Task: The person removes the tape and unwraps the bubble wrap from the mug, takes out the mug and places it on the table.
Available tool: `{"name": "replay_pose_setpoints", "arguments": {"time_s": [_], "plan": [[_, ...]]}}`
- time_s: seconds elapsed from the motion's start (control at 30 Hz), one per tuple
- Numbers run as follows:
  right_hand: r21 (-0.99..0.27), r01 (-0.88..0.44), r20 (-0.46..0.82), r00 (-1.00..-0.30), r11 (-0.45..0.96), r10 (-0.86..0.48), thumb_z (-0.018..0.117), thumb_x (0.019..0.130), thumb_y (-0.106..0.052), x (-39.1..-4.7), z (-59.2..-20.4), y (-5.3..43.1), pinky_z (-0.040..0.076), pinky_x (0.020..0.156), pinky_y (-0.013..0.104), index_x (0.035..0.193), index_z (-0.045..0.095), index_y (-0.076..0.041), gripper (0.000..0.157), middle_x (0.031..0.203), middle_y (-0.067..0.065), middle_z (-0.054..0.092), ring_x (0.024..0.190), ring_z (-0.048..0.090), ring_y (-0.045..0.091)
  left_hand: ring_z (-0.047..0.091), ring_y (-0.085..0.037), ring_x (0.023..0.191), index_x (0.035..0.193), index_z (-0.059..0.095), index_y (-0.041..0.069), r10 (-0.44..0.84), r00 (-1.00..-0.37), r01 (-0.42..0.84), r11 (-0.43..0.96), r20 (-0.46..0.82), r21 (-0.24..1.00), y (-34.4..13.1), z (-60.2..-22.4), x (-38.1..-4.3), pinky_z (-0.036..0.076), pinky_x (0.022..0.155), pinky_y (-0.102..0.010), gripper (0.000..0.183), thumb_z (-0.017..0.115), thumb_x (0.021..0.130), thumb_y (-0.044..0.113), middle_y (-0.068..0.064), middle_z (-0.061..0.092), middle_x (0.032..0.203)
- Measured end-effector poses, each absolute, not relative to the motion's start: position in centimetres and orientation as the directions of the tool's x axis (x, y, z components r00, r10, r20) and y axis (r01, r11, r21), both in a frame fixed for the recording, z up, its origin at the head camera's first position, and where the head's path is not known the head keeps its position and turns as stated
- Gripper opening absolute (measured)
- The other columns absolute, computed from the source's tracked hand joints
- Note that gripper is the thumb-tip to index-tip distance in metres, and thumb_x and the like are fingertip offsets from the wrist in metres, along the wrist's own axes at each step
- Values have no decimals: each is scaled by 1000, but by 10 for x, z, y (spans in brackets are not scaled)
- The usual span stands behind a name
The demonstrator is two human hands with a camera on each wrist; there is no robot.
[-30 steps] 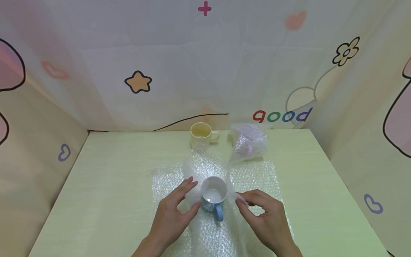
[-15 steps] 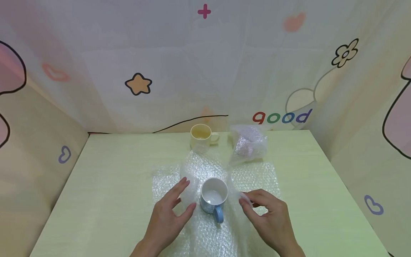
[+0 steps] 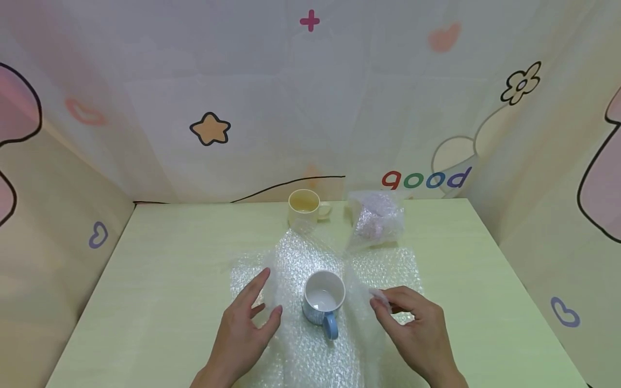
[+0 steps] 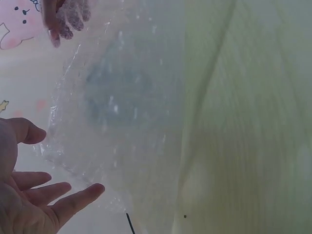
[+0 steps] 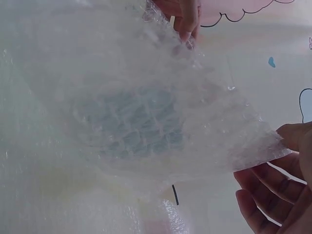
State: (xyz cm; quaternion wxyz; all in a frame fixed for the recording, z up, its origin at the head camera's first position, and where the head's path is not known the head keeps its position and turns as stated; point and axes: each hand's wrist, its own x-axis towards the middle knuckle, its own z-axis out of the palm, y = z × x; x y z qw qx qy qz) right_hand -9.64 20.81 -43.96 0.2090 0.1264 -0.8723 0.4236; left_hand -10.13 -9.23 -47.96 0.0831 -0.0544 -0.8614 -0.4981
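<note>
A light blue mug [image 3: 315, 315] with a white inside stands upright on a sheet of bubble wrap [image 3: 305, 258], its handle turned toward me. To the left of the mug, my left hand [image 3: 240, 328] has its fingers spread, right at the raised left side of the sheet. My right hand [image 3: 419, 323] pinches the sheet's right edge between thumb and fingers and holds it up beside the mug. Through the raised wrap, the mug shows only as a blurred blue shape in both wrist views.
A yellow mug [image 3: 303, 207] stands at the back of the pale green table [image 3: 160, 291]. Right of it sits a pinkish bundle [image 3: 377, 215] in bubble wrap. Another flat layer of bubble wrap [image 3: 388, 265] lies under the working sheet. A printed curtain [image 3: 310, 97] encloses the table.
Both hands have moved outward from the mug, the left one to the left, the right one to the right with the wrap's edge. The sheet's sides now spread wider; the blue mug stays put.
</note>
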Motion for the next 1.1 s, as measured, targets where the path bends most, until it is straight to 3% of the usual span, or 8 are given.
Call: {"name": "replay_pose_setpoints", "arguments": {"time_s": [0.27,0.43,0.7,0.97,1.1], "plan": [[-680,-387,474,-880,623,-29,86,81,-1,-95,-439,213,56,71,11,96,81,-18,23,86,-13,74,74,65,-1,51,-24,145,155,47,30,-17,-985,142,490,172,860,-100,-481,-99,61,93,-30,72,77,92,14,4,48,160],[-689,-400,485,-874,604,-24,84,81,2,-95,-441,217,56,71,11,98,81,-17,25,85,-11,74,73,65,-2,60,-24,133,153,50,27,-37,-986,123,488,162,864,-106,-484,-98,63,87,-30,68,78,92,13,4,52,155],[-688,-423,507,-862,589,-27,83,83,1,-95,-444,221,55,71,11,101,81,-15,24,84,0,75,72,65,-2,69,-22,115,142,61,15,-59,-986,114,460,159,880,-112,-487,-100,62,77,-20,57,81,90,13,1,60,140],[-694,-411,500,-866,591,-16,83,83,0,-94,-444,223,55,71,11,101,81,-15,24,83,0,75,72,65,-2,73,-21,108,135,67,14,-88,-985,88,498,151,863,-117,-485,-100,59,71,-15,49,82,89,13,1,66,132],[-700,-392,489,-872,597,1,84,81,2,-94,-444,224,55,70,10,100,81,-16,27,83,-6,74,72,65,-3,73,-19,106,134,68,14,-99,-983,85,507,156,858,-119,-485,-100,59,71,-15,47,82,89,15,0,68,130]]}}
